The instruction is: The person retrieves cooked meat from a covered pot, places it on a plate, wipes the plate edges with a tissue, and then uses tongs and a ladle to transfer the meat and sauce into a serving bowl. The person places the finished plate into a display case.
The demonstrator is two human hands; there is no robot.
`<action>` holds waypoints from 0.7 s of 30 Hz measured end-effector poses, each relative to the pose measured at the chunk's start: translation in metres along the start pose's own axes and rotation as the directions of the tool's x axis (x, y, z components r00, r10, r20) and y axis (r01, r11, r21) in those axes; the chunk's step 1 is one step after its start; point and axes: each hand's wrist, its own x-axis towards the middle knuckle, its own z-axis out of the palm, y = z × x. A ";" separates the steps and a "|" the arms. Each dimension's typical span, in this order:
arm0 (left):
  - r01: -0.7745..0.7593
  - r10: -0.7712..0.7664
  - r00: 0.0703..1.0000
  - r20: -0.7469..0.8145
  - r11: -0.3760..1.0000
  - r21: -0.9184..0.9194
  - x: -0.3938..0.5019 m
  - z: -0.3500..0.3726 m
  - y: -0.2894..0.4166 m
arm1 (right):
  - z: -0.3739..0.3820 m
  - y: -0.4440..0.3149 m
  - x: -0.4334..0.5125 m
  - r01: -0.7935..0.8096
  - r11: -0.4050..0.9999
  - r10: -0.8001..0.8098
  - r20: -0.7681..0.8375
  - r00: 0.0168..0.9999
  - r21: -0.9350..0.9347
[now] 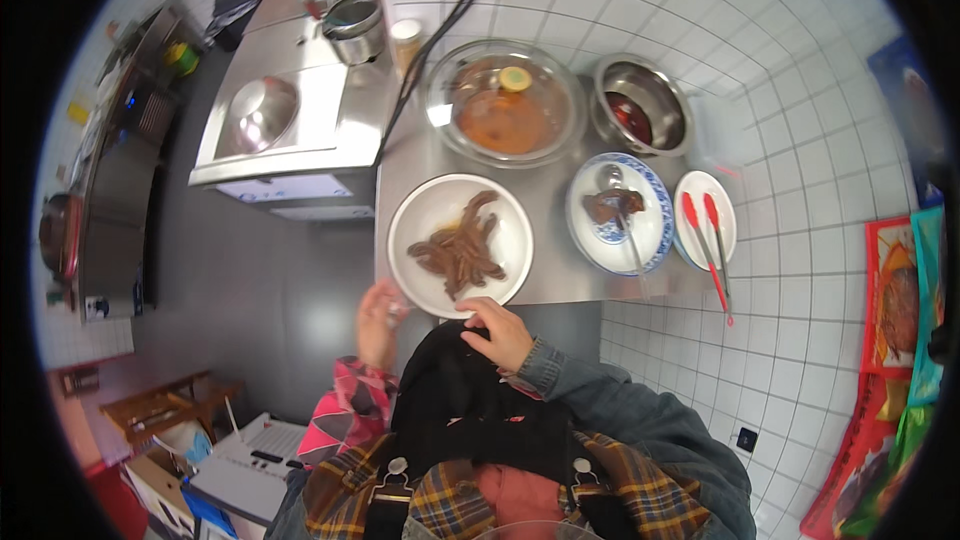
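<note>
Before me a white bowl (401, 236) stands at the counter's front edge. Several dark brown strips of what looks like cooked meat (461, 247) lie in it with a little liquid. My right hand (501, 331) is at the bowl's near rim, fingers bent and apart, the fingertips overlapping the rim. Whether they press on it I cannot tell. Beside the bowl's lower left side is my left hand (376, 324), blurred, with a small pale, shiny patch at its fingers. I cannot make out whether that is something held.
On the steel counter (551, 270) stand a glass-lidded bowl (442, 139), a steel pot (682, 139), a blue-and-white plate (581, 240) with dark meat and a spoon, and a white dish (701, 181) with red-tipped tongs (705, 240) overhanging the edge. Black cables (431, 49) run down the tiled wall.
</note>
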 end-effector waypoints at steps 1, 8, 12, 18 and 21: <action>-0.059 0.059 0.998 0.008 0.993 0.099 0.017 -0.012 -0.001 | -0.010 0.014 -0.010 0.006 1.000 -0.007 -0.034 0.999 -0.007; 0.070 -0.107 0.975 0.196 0.980 0.186 0.130 -0.039 -0.032 | -0.070 0.109 -0.080 -0.344 0.650 0.706 -0.371 0.603 0.678; 0.198 -0.336 0.909 0.246 0.869 0.454 0.158 -0.036 -0.031 | -0.105 0.132 -0.094 0.159 0.477 0.816 -0.503 0.285 0.864; 0.283 -0.426 0.873 0.237 0.839 0.465 0.156 -0.033 -0.027 | -0.148 0.152 -0.083 0.461 0.464 0.779 -0.596 0.194 0.756; 0.282 -0.409 0.880 0.242 0.859 0.428 0.142 -0.035 -0.033 | -0.164 0.144 -0.068 0.373 0.708 0.596 -0.790 0.143 0.600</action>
